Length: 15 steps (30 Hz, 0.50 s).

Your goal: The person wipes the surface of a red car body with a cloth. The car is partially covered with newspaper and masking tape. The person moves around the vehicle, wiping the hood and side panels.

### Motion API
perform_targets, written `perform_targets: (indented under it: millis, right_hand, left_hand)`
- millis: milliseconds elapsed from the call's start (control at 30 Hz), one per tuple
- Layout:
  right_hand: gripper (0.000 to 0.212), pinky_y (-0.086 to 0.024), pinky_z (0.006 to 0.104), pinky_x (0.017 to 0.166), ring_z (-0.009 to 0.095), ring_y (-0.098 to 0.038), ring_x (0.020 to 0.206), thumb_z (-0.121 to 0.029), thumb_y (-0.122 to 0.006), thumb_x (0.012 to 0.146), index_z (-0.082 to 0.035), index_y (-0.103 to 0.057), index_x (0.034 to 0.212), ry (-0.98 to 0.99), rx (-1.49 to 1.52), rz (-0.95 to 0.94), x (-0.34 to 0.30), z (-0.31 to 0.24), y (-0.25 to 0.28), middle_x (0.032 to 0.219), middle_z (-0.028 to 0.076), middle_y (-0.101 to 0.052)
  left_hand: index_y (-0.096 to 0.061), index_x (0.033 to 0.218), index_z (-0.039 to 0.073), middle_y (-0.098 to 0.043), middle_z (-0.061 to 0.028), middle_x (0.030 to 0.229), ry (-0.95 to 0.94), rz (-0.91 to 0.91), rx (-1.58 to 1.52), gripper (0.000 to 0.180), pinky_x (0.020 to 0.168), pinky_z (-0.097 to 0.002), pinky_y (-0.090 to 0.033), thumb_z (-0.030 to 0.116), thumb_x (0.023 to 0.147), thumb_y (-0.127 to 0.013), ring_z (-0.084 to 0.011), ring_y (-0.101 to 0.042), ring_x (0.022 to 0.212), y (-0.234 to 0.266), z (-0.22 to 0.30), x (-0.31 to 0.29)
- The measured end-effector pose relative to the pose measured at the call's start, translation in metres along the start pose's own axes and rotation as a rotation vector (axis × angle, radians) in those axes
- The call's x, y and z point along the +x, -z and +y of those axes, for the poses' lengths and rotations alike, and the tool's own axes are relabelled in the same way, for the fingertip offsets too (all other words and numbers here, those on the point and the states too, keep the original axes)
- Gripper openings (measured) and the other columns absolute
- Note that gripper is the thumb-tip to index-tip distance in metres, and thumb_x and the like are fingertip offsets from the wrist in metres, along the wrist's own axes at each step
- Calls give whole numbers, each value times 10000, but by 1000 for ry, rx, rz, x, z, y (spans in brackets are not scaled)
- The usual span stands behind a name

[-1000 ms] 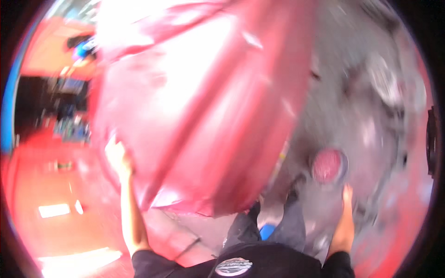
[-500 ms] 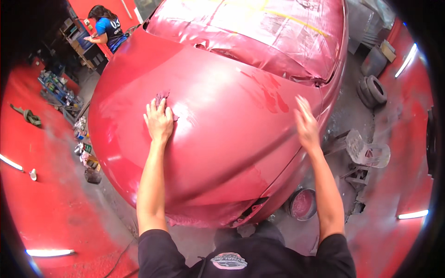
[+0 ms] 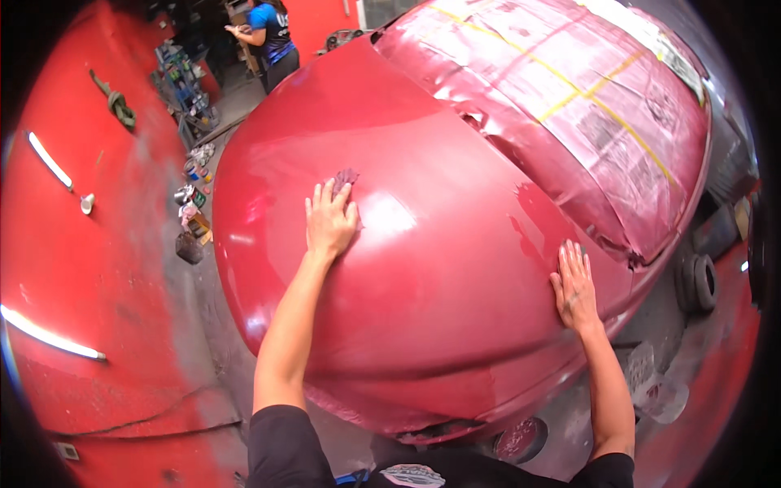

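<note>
A red car hood (image 3: 390, 317) with a matte, partly wet-looking surface spreads out in front of me. My left hand (image 3: 330, 224) lies on its middle left, fingers bent over a crumpled dark purple rag (image 3: 347, 179) whose edges stick out past the fingertips. Farther right, close to the hood's rear corner, my right hand (image 3: 577, 285) rests flat with its fingers stretched out. A small dark edge shows beside those fingertips; whether it is a thin pad or a shadow I cannot tell. Darker wet patches (image 3: 533, 220) mark the paint just beyond the right hand.
Masking film with yellow tape (image 3: 561, 98) covers the windshield. A round tub (image 3: 521, 439) stands on the floor by the front bumper. Tires (image 3: 695, 283) and a clear plastic chair (image 3: 657, 390) are at right. Cans and bottles (image 3: 194, 195) line the left wall; another person (image 3: 272, 37) stands behind.
My right hand has come down flat onto the hood from a blurred, raised-looking pose. The left hand stays on the rag. My view has turned, shifting the car within it.
</note>
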State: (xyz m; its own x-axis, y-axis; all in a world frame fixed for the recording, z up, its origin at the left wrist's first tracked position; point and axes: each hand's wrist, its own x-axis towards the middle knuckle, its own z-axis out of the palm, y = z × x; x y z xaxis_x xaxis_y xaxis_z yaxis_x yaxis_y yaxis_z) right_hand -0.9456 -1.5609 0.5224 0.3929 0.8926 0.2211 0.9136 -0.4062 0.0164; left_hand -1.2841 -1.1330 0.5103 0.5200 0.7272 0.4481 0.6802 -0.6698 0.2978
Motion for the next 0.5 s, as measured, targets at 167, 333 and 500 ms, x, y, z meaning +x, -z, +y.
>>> perform_targets:
  millis: [167,333,500]
  right_hand:
    - [615,-250,548,1292,461,-332,1552,-322,-490,1110,102,-414,1549,88,54,176,152,-20,-18,1637,318,-386]
    - [586,-289,544,1274,437,-381,1530,-340,-465,1119,81,-456,1525,143,34,116,171,-18,-24,1628,289,-423]
    - [568,-283,542,1281,432,-360,1550,-289,-505,1108,80,-454,1537,52,27,97,42,1,-9,1648,275,-403]
  left_hand:
    - [-654,1451,149,-506,-195,1588,-22,31,-42,521,1257,-600,-291,376,983,-619,-427,-424,1498,-11,25,12]
    - [-684,1383,101,-552,-184,1537,-69,32,-58,471,1183,-547,-376,370,1005,-599,-368,-478,1446,-21,15,12]
    - [-680,1401,96,-551,-209,1532,-66,75,27,467,1193,-521,-370,337,1008,-601,-383,-497,1439,-7,-5,6]
